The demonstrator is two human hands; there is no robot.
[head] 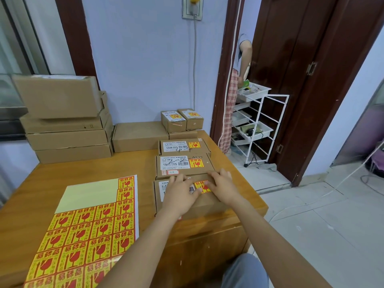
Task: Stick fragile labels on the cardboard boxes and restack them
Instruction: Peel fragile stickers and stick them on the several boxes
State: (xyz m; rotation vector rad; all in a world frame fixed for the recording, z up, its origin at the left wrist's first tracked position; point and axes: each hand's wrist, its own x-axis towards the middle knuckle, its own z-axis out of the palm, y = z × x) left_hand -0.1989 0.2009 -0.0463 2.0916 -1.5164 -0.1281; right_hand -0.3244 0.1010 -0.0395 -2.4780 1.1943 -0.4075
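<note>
Indoors, wooden table (87, 171), cardboard boxes (68, 119), lilac wall (145, 59), tiled floor (324, 215).

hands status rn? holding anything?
Left hand: open, flat on the nearest box, holding nothing.
Right hand: open, fingers pressing the fragile label onto that box, gripping nothing.

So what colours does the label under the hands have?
Yellow with red print, on the label; head view.
</note>
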